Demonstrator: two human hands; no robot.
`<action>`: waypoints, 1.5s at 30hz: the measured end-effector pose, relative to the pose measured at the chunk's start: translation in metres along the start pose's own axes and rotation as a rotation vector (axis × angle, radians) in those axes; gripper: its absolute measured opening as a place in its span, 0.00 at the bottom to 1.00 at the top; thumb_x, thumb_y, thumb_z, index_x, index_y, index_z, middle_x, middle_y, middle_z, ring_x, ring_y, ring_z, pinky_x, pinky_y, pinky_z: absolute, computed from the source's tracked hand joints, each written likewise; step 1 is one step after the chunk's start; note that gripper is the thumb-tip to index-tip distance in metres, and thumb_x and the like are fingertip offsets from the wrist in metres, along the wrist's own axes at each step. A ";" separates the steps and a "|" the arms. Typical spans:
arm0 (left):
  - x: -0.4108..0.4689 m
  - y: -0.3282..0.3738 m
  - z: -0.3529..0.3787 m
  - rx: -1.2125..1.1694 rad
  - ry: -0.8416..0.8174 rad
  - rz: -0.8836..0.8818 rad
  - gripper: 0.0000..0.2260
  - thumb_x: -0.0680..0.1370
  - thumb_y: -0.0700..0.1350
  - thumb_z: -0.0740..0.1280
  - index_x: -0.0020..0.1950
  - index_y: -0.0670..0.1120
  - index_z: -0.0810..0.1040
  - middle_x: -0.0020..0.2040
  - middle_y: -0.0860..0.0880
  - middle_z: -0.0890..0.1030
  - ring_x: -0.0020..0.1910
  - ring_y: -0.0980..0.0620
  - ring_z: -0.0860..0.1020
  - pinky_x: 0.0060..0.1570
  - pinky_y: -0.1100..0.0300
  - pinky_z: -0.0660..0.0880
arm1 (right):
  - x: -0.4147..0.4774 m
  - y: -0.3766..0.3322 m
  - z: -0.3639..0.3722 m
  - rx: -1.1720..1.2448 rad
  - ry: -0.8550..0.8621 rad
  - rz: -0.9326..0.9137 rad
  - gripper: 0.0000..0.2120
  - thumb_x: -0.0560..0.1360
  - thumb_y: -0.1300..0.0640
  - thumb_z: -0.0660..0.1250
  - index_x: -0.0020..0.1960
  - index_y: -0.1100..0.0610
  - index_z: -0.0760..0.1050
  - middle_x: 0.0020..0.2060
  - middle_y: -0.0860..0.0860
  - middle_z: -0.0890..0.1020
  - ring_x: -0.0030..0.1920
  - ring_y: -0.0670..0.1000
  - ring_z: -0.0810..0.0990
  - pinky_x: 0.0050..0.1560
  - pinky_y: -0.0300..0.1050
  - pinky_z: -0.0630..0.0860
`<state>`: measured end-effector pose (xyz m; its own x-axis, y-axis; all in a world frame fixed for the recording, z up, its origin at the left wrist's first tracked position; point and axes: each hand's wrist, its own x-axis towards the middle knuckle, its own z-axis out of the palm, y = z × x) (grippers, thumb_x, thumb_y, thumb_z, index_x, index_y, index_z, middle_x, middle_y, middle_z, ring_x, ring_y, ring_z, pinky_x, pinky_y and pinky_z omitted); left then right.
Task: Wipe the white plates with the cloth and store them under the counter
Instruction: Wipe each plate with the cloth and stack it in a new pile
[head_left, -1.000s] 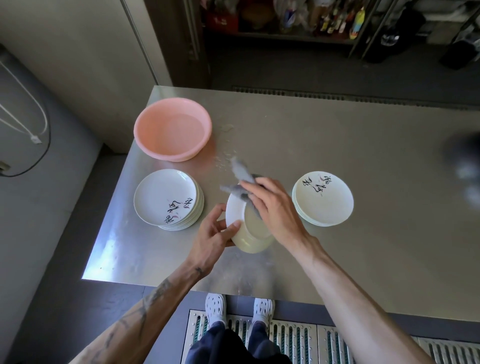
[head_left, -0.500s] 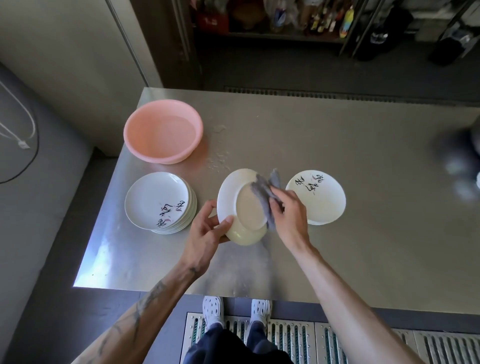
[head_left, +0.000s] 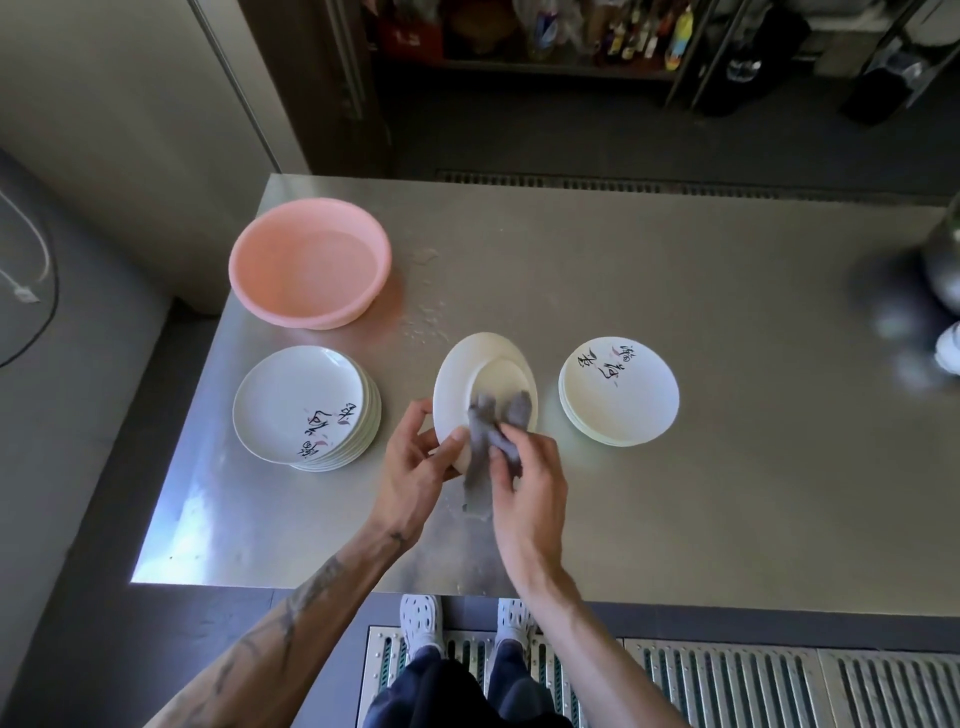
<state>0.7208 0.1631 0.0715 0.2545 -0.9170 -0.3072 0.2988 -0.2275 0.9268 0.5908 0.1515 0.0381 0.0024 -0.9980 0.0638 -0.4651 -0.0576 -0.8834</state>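
Observation:
My left hand (head_left: 415, 465) grips the near left rim of a white plate (head_left: 480, 369), held tilted above the steel counter (head_left: 675, 493) with its underside toward me. My right hand (head_left: 527, 486) pinches a grey cloth (head_left: 485, 441) against the plate's lower part; the cloth's tail hangs below the rim. A stack of several white plates with black script (head_left: 306, 410) lies to the left. A lower stack of the same plates (head_left: 621, 397) lies to the right.
A pink plastic basin (head_left: 309, 260) stands at the counter's back left, with water drops beside it. A blurred dark object (head_left: 930, 306) sits at the right edge. My feet stand on a floor grate (head_left: 727, 680) below the counter's front edge. Shelves with bottles are behind.
The cloth and my right hand have slid from the plate's upper right down to its lower edge. The plate has turned a little in my left hand.

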 end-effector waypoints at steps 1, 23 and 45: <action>0.000 0.001 -0.001 0.002 0.001 -0.003 0.07 0.83 0.35 0.65 0.60 0.40 0.72 0.48 0.36 0.85 0.45 0.42 0.84 0.47 0.49 0.82 | 0.005 0.008 -0.004 -0.014 0.014 0.023 0.14 0.80 0.63 0.69 0.64 0.54 0.80 0.55 0.47 0.78 0.54 0.42 0.78 0.58 0.40 0.76; 0.070 -0.009 0.006 0.908 -0.423 0.705 0.08 0.84 0.40 0.61 0.58 0.45 0.78 0.65 0.48 0.81 0.72 0.47 0.74 0.70 0.54 0.72 | 0.109 0.065 -0.120 0.172 -0.137 0.216 0.25 0.73 0.76 0.61 0.54 0.49 0.82 0.51 0.45 0.85 0.45 0.46 0.81 0.45 0.36 0.76; 0.143 -0.091 0.085 0.866 -0.515 0.610 0.42 0.70 0.61 0.77 0.75 0.37 0.69 0.82 0.41 0.58 0.81 0.47 0.58 0.78 0.59 0.59 | 0.143 0.147 -0.163 -0.008 -0.085 0.161 0.27 0.66 0.77 0.63 0.43 0.45 0.82 0.48 0.46 0.85 0.47 0.50 0.83 0.45 0.43 0.78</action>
<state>0.6513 0.0249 -0.0386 -0.3215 -0.9300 0.1779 -0.5185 0.3301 0.7888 0.3785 0.0052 -0.0075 0.0018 -0.9930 -0.1180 -0.4727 0.1031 -0.8752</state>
